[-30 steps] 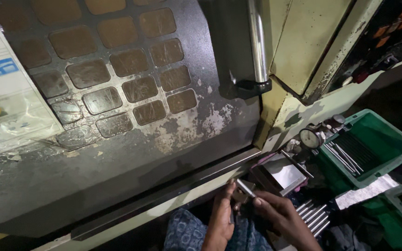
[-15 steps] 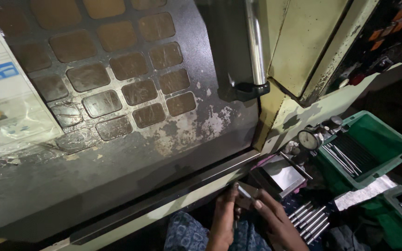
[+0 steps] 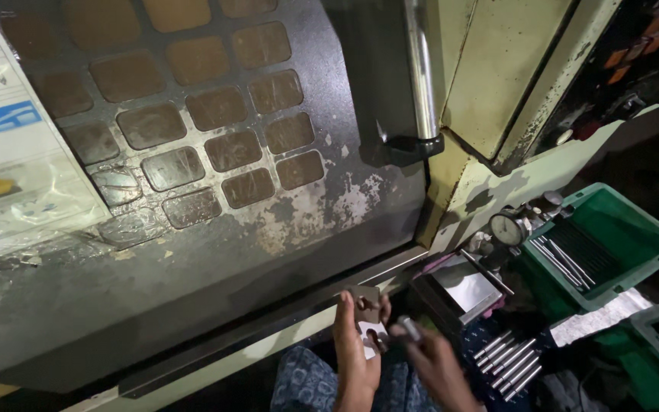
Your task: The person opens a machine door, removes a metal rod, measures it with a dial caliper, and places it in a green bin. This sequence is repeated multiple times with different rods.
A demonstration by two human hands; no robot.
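Two hands work close together: the left hand (image 3: 356, 347) clasps a flat grey metal plate (image 3: 368, 317); the right hand (image 3: 432, 358) pinches a short silver metal pin (image 3: 409, 328) beside it.

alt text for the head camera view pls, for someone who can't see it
A person's left hand holds a small flat metal gauge plate while the right hand brings a short metal pin beside it, in front of a worn machine door. Green bins with metal rods sit to the right.
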